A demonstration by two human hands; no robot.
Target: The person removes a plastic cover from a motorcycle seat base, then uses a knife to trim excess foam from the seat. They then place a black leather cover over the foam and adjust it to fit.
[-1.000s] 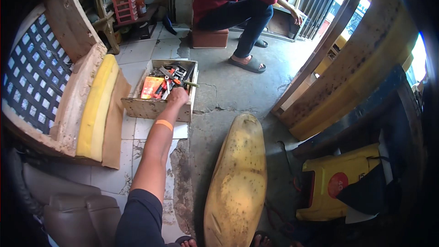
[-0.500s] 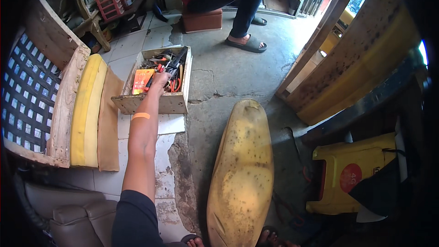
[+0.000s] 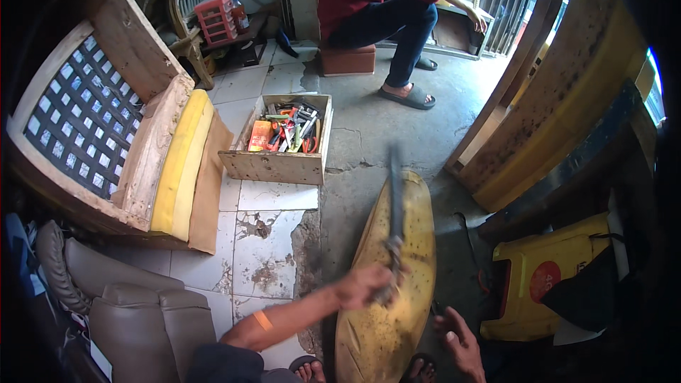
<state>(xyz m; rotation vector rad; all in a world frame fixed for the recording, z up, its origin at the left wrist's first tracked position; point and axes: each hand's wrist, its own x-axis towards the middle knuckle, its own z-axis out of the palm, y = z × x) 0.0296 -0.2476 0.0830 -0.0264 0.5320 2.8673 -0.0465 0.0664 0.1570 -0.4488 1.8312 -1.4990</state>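
The left forearm angles in from the lower left, its hand (image 3: 365, 286) closed around a long dark tool (image 3: 396, 202), while the right hand (image 3: 462, 346) is open, thumb and fingers apart. Ahead, a wooden box (image 3: 273, 168) contains jumbled hand tools (image 3: 306, 125) and an orange packet (image 3: 260, 135). The motion-blurred tool extends forward from the left fist, over the long yellow cushion (image 3: 383, 326).

Wide L head-cam, dn view, both hands (image 3: 365, 287) nr
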